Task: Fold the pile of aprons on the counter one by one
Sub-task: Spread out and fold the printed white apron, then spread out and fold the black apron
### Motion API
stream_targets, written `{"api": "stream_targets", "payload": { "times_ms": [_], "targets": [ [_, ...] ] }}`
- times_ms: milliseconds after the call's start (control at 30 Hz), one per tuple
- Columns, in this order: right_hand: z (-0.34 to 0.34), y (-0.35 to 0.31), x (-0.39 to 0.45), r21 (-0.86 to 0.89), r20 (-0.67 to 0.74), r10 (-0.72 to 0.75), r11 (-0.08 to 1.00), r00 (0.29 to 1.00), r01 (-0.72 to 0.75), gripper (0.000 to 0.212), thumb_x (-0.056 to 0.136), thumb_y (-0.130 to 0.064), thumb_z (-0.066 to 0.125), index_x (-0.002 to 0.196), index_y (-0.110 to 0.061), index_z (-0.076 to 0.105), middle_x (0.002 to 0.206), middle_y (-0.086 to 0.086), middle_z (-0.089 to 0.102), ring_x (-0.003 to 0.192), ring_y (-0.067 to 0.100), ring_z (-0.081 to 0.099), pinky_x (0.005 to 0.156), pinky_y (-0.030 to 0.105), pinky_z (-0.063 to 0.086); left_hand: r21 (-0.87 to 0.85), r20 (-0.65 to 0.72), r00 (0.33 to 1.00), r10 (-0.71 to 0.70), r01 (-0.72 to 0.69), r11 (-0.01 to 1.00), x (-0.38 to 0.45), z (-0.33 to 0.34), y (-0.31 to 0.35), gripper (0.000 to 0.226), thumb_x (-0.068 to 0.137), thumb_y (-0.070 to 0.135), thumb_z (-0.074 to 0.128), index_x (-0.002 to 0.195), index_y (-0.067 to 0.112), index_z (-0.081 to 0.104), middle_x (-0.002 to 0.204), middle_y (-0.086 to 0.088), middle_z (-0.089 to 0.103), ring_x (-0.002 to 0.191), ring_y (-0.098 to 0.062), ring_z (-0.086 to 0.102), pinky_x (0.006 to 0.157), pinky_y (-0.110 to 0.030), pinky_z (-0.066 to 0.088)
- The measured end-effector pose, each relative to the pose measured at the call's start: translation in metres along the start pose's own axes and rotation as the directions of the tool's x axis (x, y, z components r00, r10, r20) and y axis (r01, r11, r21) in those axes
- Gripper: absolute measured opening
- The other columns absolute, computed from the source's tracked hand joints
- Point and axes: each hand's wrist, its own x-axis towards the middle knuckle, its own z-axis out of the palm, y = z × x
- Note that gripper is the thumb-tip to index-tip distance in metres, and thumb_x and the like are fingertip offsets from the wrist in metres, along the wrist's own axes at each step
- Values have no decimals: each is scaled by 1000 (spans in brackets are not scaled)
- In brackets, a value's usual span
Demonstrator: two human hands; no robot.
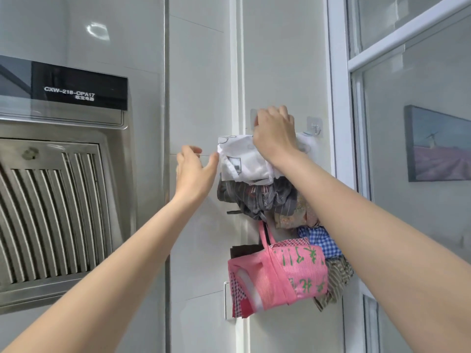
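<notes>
Right hand (274, 135) curled over the top of the white printed apron (244, 159), fingers bent out of sight behind the cloth at a clear adhesive hook (254, 118) on the wall; grip holding the fabric, likely to loop it on or lift it off, which one cannot be told. Left hand (195, 171) raised just left of the same bundle, fingers straight and spread, thumb tip at or almost touching the white edge, grip wide and holding nothing; looks poised to steady or catch the bundle as it shifts.

Hanging below the white apron in a bunched column: dark striped apron (257, 200), then a floral piece (293, 215), blue checked cloth (319, 240), and lowest the pink apron (277, 278) with green characters, its strap running up into the cluster. Second clear hook (315, 127) to the right, appearing bare. Olive striped cloth (336, 281) tucked at the far right of the bundle.

No desk visible, so no pile visible on it; aprons all up on the wall here, apparently stored after folding or awaiting collection.

Range hood (63, 200) at left, framed picture (438, 146) behind the glass at right.
</notes>
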Motion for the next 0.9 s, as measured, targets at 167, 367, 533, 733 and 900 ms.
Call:
{"api": "stream_targets", "payload": {
  "times_ms": [167,367,533,733,900],
  "targets": [
    [3,-103,-48,240,58,-151,961,987,134,26,88,-4,38,99,-6,61,109,10,62,109,28,45,86,32,34,143,91,984,154,-166,976,-32,-53,-25,31,90,19,53,116,4,45,111,-6,43,96,-21,49,83,-29,37],
    [72,-242,-191,440,532,-213,896,820,-53,23,86,-9,43,103,-9,59,110,16,63,106,32,55,85,35,45,464,285,952,-111,-36,885,-126,-183,-155,36,87,18,57,107,-11,49,110,-26,53,104,-36,52,73,-38,34],
    [120,-347,-352,455,853,-423,890,307,-39,25,94,-11,44,112,-1,58,114,16,60,111,30,54,84,31,39,660,459,719,-523,119,742,-252,-298,-264,36,90,12,56,124,1,49,126,-16,54,117,-31,51,90,-30,37],
    [146,-416,-486,416,892,-429,902,-144,-114,29,92,-10,43,112,4,60,118,18,60,107,34,57,90,41,48,802,489,362,-793,171,573,-378,-405,-352,30,88,12,56,117,6,54,122,-12,52,110,-25,53,91,-29,41],
    [158,-457,-543,491,781,-524,851,-340,-183,36,87,-37,62,108,-8,60,111,7,60,100,25,58,82,35,47,839,478,149,-866,214,500,-432,-456,-387,47,87,18,64,130,9,48,131,-5,48,120,-20,49,94,-21,36]
  ]
}}
